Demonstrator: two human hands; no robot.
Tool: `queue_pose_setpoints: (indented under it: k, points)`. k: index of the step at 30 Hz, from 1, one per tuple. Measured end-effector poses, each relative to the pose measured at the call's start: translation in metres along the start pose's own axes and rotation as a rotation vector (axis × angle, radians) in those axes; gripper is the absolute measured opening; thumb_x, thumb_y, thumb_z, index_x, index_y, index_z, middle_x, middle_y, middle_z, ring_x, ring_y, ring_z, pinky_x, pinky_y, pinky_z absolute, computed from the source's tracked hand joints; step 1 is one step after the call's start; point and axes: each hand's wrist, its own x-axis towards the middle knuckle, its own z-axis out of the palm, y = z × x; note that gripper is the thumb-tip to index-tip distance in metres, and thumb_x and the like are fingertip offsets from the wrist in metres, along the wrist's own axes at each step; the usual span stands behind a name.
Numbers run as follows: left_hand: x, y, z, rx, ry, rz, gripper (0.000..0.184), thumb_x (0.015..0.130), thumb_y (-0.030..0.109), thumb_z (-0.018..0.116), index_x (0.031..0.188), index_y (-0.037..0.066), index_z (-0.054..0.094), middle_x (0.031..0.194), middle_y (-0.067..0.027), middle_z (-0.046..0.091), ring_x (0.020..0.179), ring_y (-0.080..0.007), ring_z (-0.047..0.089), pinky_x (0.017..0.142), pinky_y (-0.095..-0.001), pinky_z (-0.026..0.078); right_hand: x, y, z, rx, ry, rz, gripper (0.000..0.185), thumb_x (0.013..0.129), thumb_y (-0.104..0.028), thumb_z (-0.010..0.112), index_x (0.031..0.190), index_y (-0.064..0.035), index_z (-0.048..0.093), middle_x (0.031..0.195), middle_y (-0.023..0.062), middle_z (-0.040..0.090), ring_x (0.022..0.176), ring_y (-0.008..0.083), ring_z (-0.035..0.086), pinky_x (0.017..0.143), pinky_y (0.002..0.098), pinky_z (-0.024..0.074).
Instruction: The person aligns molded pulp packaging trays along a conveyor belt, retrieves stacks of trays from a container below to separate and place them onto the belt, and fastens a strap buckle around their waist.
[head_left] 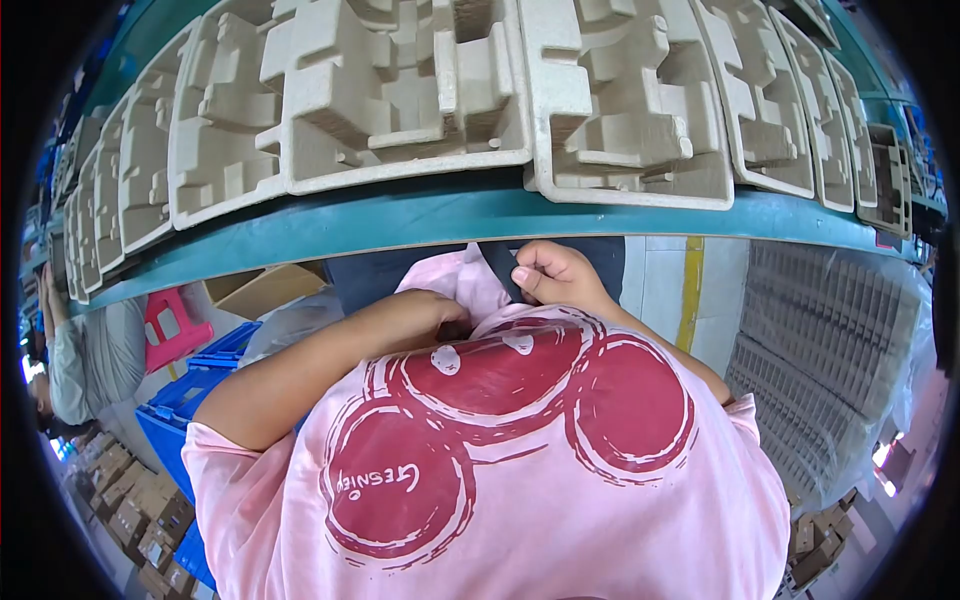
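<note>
My right hand (560,274) is closed at my lap, with thumb and fingertips pinching a piece of dark fabric (499,268). Just left of it, the hem of my pink shirt (450,274) is bunched up. My left hand (432,314) lies against the shirt, curled inward. Its fingertips are hidden, and what they hold, if anything, cannot be seen. Both hands are below the edge of the green-blue bench (400,222). On the bench, beyond my hands, stands a row of grey moulded pulp trays (430,165).
Blue plastic crates (165,415) and an open cardboard box (265,292) are at my left, near a pink stool (175,330). Another person (105,350) sits farther left. A tall wrapped stack of grey trays (815,360) stands right, past a yellow floor line (690,290).
</note>
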Motion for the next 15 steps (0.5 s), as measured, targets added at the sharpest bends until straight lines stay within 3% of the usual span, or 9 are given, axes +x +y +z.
queue_pose_setpoints:
  k: [3, 4, 8, 15]
  points:
    - [0.007, -0.016, 0.002, 0.343, 0.071, 0.270, 0.023, 0.080, 0.012, 0.063, 0.102, 0.005, 0.068, 0.092, -0.0053, 0.066, 0.082, -0.0191, 0.058, 0.075, -0.0275, 0.044, 0.001, 0.000, -0.002, 0.017, -0.025, 0.009, 0.005, 0.091, -0.006, 0.062, 0.088, -0.0032, 0.059, 0.075, 0.0002, 0.055, 0.065, 0.0092, 0.047, 0.060, 0.0224, 0.0387]
    - [0.005, -0.015, 0.003, 0.341, 0.072, 0.269, 0.023, 0.080, 0.012, 0.063, 0.102, 0.005, 0.068, 0.092, -0.0053, 0.066, 0.082, -0.0191, 0.058, 0.075, -0.0275, 0.044, 0.000, -0.002, -0.005, 0.017, -0.026, 0.011, 0.005, 0.091, -0.006, 0.062, 0.088, -0.0032, 0.059, 0.075, 0.0002, 0.055, 0.065, 0.0092, 0.047, 0.060, 0.0224, 0.0387]
    - [-0.011, -0.012, 0.009, 0.314, 0.501, 0.558, 0.027, 0.073, 0.007, 0.068, 0.099, 0.004, 0.065, 0.087, -0.0052, 0.063, 0.078, -0.0198, 0.056, 0.072, -0.0286, 0.044, -0.008, -0.010, -0.021, -0.176, -0.225, -0.287, 0.008, 0.089, -0.006, 0.065, 0.093, -0.0030, 0.059, 0.080, 0.0025, 0.056, 0.071, 0.0117, 0.049, 0.066, 0.0246, 0.0393]
    - [-0.001, -0.017, 0.015, 0.155, 0.380, 0.474, 0.030, 0.080, -0.005, 0.065, 0.108, 0.007, 0.064, 0.092, -0.0023, 0.060, 0.082, -0.0129, 0.054, 0.074, -0.0237, 0.043, -0.010, -0.006, -0.025, -0.162, -0.267, -0.132, 0.014, 0.090, -0.013, 0.065, 0.095, -0.0023, 0.058, 0.084, 0.0043, 0.056, 0.075, 0.0148, 0.050, 0.069, 0.0281, 0.0400]
